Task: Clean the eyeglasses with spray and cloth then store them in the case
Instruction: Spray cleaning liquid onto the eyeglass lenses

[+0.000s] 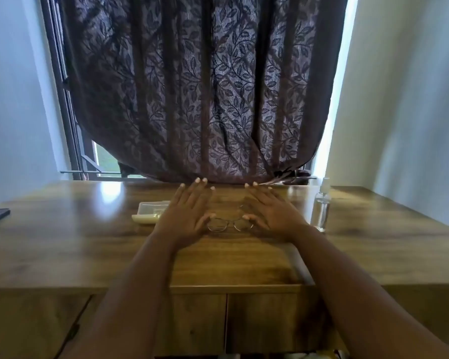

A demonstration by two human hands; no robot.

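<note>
Both hands flat, fingers spread, holding nothing: left hand (184, 213), right hand (270, 211). Glasses (230, 224) lie on desk (244, 255) between the thumbs. Case (149, 212) just left of left hand; spray (321, 206) right of right hand. Cloth not identified. Judged: nothing started; spraying, wiping, storing all remain.

Thin-rimmed round eyeglasses (230, 224) are laid on the wooden desk, lenses toward the camera. A pale open case (151, 212) is seen to their left, a clear spray bottle (321, 208) upright at right.
</note>
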